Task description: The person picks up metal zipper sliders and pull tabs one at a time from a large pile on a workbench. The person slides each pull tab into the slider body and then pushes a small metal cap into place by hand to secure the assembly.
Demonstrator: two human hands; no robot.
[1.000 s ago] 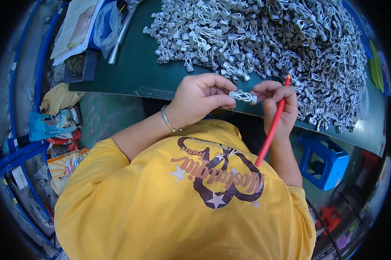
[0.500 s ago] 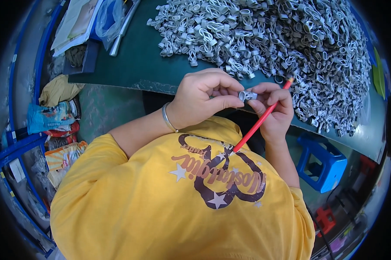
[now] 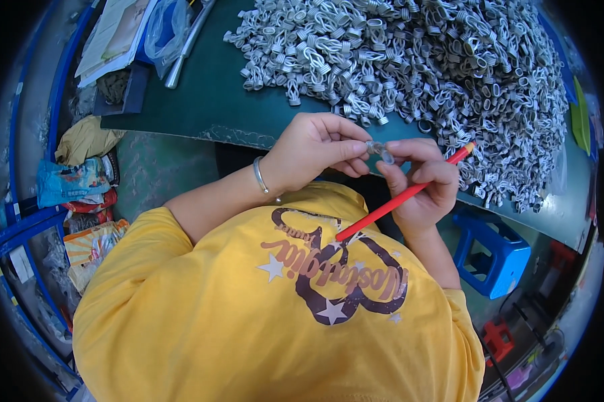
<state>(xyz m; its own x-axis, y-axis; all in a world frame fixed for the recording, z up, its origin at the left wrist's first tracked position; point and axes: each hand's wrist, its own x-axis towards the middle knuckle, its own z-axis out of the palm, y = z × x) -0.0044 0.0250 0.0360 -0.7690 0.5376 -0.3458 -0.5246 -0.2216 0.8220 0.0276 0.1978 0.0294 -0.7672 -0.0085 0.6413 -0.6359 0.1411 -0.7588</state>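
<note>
Between both hands, in front of my chest, is a small silver-grey part with an oval ring end and a looped body. The thumb and forefinger of my left hand pinch one end of it, and a metal bangle sits on that wrist. At the other end, the fingertips of my right hand hold the ring side. My right hand also keeps a slim red pencil-like stick with a tan tip among its fingers, slanting across the palm. Beyond them lies a big heap of like grey parts.
The green table has a worn front edge. Papers and a plastic bag lie at the far left. A blue stool stands below right. Blue racking and colourful packets are on the left.
The small part has turned, with its ring end now toward my right fingers. My right hand has shifted slightly lower, and the red stick leans flatter, its tan tip farther right.
</note>
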